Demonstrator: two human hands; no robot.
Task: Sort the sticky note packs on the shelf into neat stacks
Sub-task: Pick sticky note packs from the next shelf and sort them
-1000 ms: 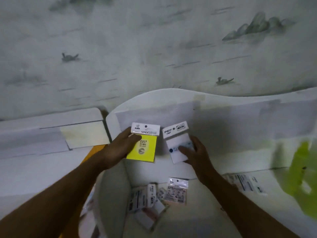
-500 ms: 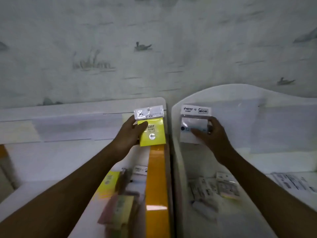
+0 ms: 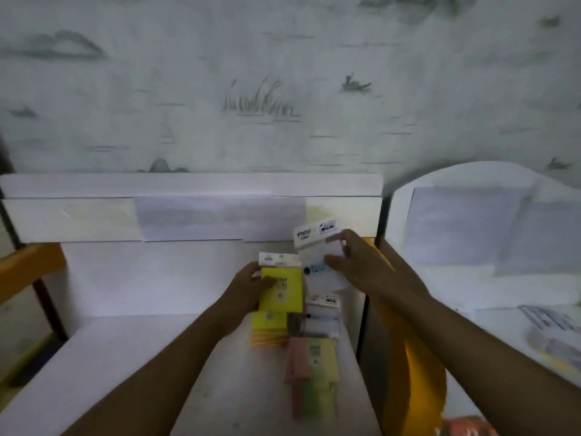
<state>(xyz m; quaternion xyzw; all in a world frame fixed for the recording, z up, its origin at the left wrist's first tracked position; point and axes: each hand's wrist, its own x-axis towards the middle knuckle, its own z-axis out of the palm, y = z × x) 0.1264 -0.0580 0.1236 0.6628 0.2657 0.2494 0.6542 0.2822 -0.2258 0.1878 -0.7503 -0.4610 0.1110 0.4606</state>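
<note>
My left hand [image 3: 248,286] grips a yellow sticky note pack [image 3: 283,291] with a white header, low over a yellow stack [image 3: 268,332] on the white shelf [image 3: 176,357]. My right hand [image 3: 355,262] holds a white sticky note pack [image 3: 317,256] tilted above a white pack [image 3: 322,319] that lies on the shelf. In front of these lies a blurred pile of pink, green and yellow packs [image 3: 311,369].
An orange divider [image 3: 418,366] stands right of the shelf bay. Past it is another white compartment [image 3: 490,287] with printed packs [image 3: 550,322] at the far right. A patterned wall [image 3: 283,89] rises behind. An orange frame piece [image 3: 28,269] shows at the left.
The view swung left from the right compartment to the left shelf bay. Both hands carried their packs across the orange divider and lowered them over the stacks there.
</note>
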